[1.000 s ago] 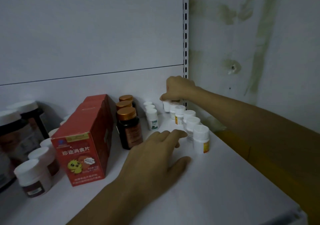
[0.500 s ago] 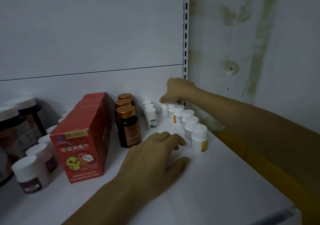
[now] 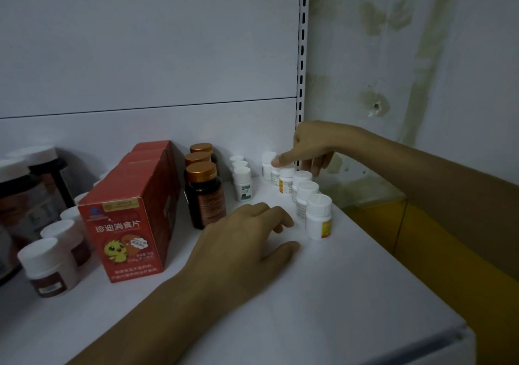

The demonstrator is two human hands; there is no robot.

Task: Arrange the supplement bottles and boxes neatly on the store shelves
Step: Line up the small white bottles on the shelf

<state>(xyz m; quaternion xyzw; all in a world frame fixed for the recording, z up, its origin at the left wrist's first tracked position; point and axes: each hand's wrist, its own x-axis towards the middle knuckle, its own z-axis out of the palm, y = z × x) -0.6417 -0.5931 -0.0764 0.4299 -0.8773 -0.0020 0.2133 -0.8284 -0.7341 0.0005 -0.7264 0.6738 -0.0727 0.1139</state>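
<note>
on the shelf [image 3: 351, 294] i count six small white bottles [image 3: 318, 216] in the row at the right side, going from front to back. left of them stand three more small white bottles with green labels [image 3: 243, 182], one behind the other. there are three dark bottles with copper caps [image 3: 204, 194], also in one line. the red boxes [image 3: 132, 224] are at least three, maybe more, hard to tell. at the far left i see about four white-capped brown bottles [image 3: 46, 267] and two big dark jars [image 3: 21, 193]. two hands are in view.

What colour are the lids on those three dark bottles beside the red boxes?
Coppery orange lids on the dark brown bottles, clearest in the head view.
</note>
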